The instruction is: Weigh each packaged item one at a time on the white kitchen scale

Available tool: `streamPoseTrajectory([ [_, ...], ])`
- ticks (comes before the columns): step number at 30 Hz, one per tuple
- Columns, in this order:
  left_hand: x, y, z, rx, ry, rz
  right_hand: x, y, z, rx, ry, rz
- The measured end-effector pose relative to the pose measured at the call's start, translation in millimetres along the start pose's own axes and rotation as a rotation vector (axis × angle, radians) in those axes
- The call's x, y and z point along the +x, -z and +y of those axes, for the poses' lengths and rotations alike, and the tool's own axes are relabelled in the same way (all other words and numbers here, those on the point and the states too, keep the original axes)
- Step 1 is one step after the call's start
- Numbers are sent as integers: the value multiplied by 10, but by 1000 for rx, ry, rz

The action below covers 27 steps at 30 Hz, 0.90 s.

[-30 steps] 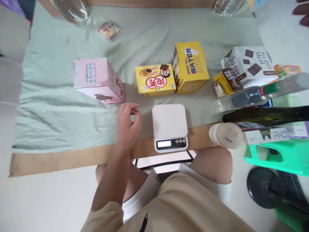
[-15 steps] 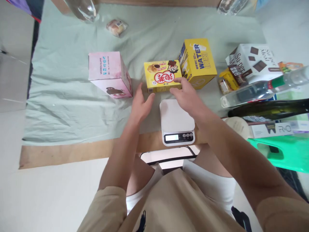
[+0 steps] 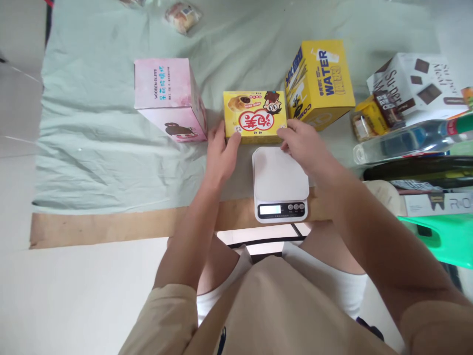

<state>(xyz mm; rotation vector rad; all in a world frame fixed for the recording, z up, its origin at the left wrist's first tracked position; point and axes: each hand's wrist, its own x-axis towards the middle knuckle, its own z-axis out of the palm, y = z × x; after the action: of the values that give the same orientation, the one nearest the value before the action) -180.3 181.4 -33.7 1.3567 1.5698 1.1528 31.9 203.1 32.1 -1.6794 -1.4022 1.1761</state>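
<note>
We grip the small yellow cardboard snack box (image 3: 254, 117) at both ends.

It stands on the pale green cloth (image 3: 111, 148), just behind the white kitchen scale (image 3: 280, 183). Our left hand (image 3: 220, 154) clasps its left corner, our right hand (image 3: 303, 146) its right. A pink carton (image 3: 166, 96) and a tall yellow carton (image 3: 318, 81) flank it.

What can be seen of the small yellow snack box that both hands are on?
The small yellow snack box looks like printed cardboard, with a red circle bearing white characters, a cartoon face at its top right and a picture of a filled pastry at its top left. It appears closed and undamaged, lying flat on the green cloth just behind the white scale, between the pink box and the taller yellow box. The left hand grips its near left corner and the right hand its near right corner.
</note>
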Motion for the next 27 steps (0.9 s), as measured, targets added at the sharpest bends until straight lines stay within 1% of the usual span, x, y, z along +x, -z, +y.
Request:
streamPoseTrajectory([
  [2,12,11,21,-38,7,-43,-4,-21,-86,-2,-88,-7],
  [4,36,27,52,-64,14,-62,0,-41,-151,13,-129,-5],
  [6,48,60,104,-69,-8,-68,-3,-46,-185,57,-118,-7],
  [8,17,103,190,-75,-91,-66,-41,-24,-206,130,-54,-4],
  [10,-88,141,309,-91,-218,-42,-143,35,-236,216,37,30],
  [12,-270,162,440,-116,-333,-11,-324,132,-278,293,108,101],
  [13,-383,164,499,-131,-368,-1,-441,190,-296,324,134,146],
  [15,-622,151,584,-158,-394,8,-706,305,-301,358,173,244],
  [18,-914,101,616,-175,-407,-10,-1087,419,-180,347,183,348],
  [20,-1018,62,592,-159,-428,3,-1265,437,-25,350,146,380],
  [23,-1062,18,536,-106,-428,63,-1398,401,223,387,80,395],
  [27,-1056,-17,467,-21,-379,117,-1432,339,433,475,17,331],
])
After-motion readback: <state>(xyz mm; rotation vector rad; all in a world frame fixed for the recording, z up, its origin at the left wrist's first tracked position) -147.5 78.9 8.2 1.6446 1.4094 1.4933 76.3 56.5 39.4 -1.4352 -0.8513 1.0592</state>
